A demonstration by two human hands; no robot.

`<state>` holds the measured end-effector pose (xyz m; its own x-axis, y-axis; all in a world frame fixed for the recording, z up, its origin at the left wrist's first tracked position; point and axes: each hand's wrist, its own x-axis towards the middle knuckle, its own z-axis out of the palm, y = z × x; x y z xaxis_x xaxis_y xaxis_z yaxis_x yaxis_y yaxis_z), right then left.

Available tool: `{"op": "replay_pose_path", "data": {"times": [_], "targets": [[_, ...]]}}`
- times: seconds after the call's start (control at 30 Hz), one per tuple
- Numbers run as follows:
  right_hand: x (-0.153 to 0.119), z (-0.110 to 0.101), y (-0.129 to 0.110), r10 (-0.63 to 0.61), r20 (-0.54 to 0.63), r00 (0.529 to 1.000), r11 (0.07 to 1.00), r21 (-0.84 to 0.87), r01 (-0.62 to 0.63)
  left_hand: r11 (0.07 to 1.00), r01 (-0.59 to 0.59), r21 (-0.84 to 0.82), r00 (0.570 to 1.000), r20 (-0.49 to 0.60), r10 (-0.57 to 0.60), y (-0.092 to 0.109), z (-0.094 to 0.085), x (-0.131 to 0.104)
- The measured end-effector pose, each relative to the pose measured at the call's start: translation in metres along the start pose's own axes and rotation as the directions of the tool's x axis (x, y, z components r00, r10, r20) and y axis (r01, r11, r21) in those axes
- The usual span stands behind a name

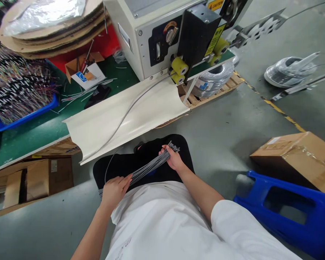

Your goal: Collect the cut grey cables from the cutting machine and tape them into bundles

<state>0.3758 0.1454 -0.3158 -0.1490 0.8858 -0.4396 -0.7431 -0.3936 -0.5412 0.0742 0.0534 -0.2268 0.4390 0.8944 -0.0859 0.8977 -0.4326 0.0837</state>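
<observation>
Left hand [114, 189] wraps the wires [148, 168], right hand [173, 159] grips near their ends, seemingly for bunching; tray [151, 112] ahead.

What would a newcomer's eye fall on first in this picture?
Probably the off-white, box-shaped metal machine with yellow cylindrical rollers, at top centre beyond a curved cream trough. Next, the bundle of thin grey cables held by the left hand and right hand over black trousers. At lower right, a bright blue plastic stool also stands out.

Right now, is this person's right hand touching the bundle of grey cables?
Touching. The head view shows the right hand gripping the bundle of grey cables close to one end.
</observation>
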Motion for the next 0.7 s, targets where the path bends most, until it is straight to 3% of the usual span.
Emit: {"op": "replay_pose_path", "data": {"times": [0.13,0.27,0.33,0.4,0.57,0.63,0.7], "targets": [[0.000,0.000,0.001,-0.026,-0.024,0.999,0.999,-0.022,0.025,0.979,0.200,0.051,0.958,0.200,-0.206,-0.022,-0.007,-0.015],[0.000,0.000,0.001,-0.027,-0.068,0.997,0.999,-0.026,0.025,0.892,0.433,0.128,0.823,0.346,-0.449,-0.060,-0.020,-0.043],[0.000,0.000,0.001,-0.022,-0.082,0.996,1.000,-0.010,0.021,0.853,0.504,0.134,0.746,0.429,-0.509,-0.078,-0.021,-0.059],[0.000,0.000,0.001,-0.015,-0.087,0.996,1.000,-0.003,0.015,0.839,0.534,0.100,0.697,0.509,-0.505,-0.092,-0.015,-0.076],[0.003,0.000,0.001,-0.004,-0.080,0.997,1.000,-0.007,0.004,0.871,0.481,0.099,0.698,0.558,-0.449,-0.100,0.010,-0.098],[0.003,-0.001,0.002,-0.005,-0.074,0.997,1.000,0.000,0.005,0.886,0.449,0.118,0.717,0.543,-0.436,-0.090,0.007,-0.091],[0.004,-0.001,0.003,-0.005,-0.067,0.998,1.000,0.005,0.005,0.911,0.410,0.050,0.772,0.513,-0.375,-0.072,-0.010,-0.070]]}}
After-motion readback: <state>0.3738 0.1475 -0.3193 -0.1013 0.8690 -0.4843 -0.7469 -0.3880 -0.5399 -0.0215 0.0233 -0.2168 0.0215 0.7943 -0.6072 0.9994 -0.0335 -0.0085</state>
